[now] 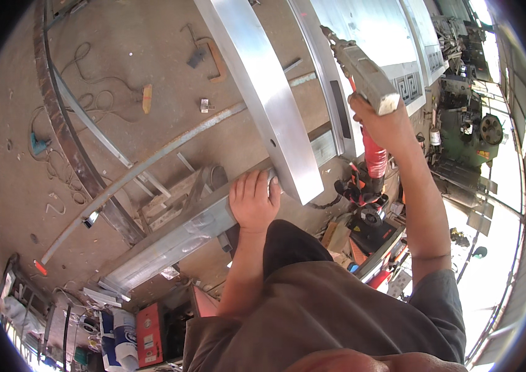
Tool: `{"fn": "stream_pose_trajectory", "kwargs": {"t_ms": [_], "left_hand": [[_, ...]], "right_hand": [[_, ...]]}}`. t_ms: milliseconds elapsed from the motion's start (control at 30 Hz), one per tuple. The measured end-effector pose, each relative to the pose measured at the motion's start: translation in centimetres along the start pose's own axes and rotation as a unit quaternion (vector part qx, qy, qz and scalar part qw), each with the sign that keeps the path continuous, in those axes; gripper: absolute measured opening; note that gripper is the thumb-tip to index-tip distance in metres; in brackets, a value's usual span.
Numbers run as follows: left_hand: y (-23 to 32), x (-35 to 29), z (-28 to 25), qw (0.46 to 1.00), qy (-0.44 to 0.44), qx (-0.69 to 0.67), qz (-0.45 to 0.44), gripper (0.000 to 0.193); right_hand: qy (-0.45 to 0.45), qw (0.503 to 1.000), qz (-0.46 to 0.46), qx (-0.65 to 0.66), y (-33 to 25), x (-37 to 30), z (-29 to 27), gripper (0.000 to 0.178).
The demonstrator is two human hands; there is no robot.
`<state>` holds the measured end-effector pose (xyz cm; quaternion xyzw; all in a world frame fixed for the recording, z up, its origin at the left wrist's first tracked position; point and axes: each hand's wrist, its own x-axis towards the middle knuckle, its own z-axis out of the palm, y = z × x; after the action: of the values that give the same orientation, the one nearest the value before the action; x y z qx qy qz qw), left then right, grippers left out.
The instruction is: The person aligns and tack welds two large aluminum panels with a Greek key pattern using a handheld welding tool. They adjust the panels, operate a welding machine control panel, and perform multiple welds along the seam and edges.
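My left hand [254,201] lies on top of a long grey metal beam [182,239], fingers stretched across it. Its thumb is beside the near end of a shiny rectangular metal tube [269,93], which crosses the beam. At the right, my right hand [384,121] is raised and closed around a tool with a blocky grey metal body [369,77]. A dark, uneven part sticks out at the tool's far end. Below that hand is a red cylindrical piece [374,156]; whether it belongs to the tool, I cannot tell.
A silver patterned panel [393,37] lies beyond my right hand. Rusty curved metal [64,118], a thin bar [170,141] and loose cable [98,93] are on the floor at left. A red machine [149,335] stands lower left; black equipment [374,235] is at my right.
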<state>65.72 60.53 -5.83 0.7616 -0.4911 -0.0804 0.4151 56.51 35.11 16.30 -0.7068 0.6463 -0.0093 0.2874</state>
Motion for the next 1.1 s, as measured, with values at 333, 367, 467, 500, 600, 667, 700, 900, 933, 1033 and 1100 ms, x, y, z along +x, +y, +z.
{"fn": "stream_pose_trajectory", "kwargs": {"t_ms": [333,367,467,500,600,667,700,900,933,1033,1100], "left_hand": [[0.2,0.0,0.0,1.000,0.014,0.007,-0.007,0.024],[0.3,0.0,0.0,1.000,0.007,0.003,-0.015,0.024],[0.3,0.0,0.1,1.000,0.011,0.023,-0.013,0.024],[0.3,0.1,0.2,0.999,0.015,0.036,-0.009,0.024],[0.4,0.0,0.5,0.998,0.013,0.060,-0.007,0.023],[0.5,-0.2,0.6,0.998,0.004,0.068,-0.019,0.023],[0.5,-0.3,0.7,0.997,-0.005,0.073,-0.028,0.023],[0.7,-0.1,0.7,0.996,-0.018,0.066,-0.051,0.022],[1.0,0.2,0.5,0.996,-0.024,0.064,-0.053,0.022],[2.7,1.9,-0.4,0.994,-0.011,0.008,-0.105,0.023],[2.4,5.3,-1.5,0.994,0.008,-0.019,-0.107,0.025]], "right_hand": [[0.014,0.995,-0.007,0.099,-1.6,0.6,-1.1,0.027],[0.008,0.994,-0.005,0.110,-1.5,0.2,-1.3,0.028],[-0.015,0.992,-0.001,0.122,-0.8,-0.7,-2.1,0.036],[-0.023,0.992,0.002,0.120,-0.6,-0.9,-2.4,0.039],[-0.037,0.995,0.010,0.090,0.0,-1.2,-3.0,0.036],[-0.044,0.994,0.004,0.095,0.5,-1.2,-3.0,0.033],[-0.039,0.993,-0.009,0.111,0.6,-1.1,-2.7,0.033],[-0.021,0.990,-0.049,0.131,1.2,0.4,-1.5,0.030],[-0.019,0.991,-0.052,0.125,1.1,0.7,-1.3,0.031],[0.006,0.993,-0.042,0.109,0.1,2.1,-0.1,0.034],[0.005,0.995,-0.028,0.100,-1.0,3.5,0.4,0.034]]}}
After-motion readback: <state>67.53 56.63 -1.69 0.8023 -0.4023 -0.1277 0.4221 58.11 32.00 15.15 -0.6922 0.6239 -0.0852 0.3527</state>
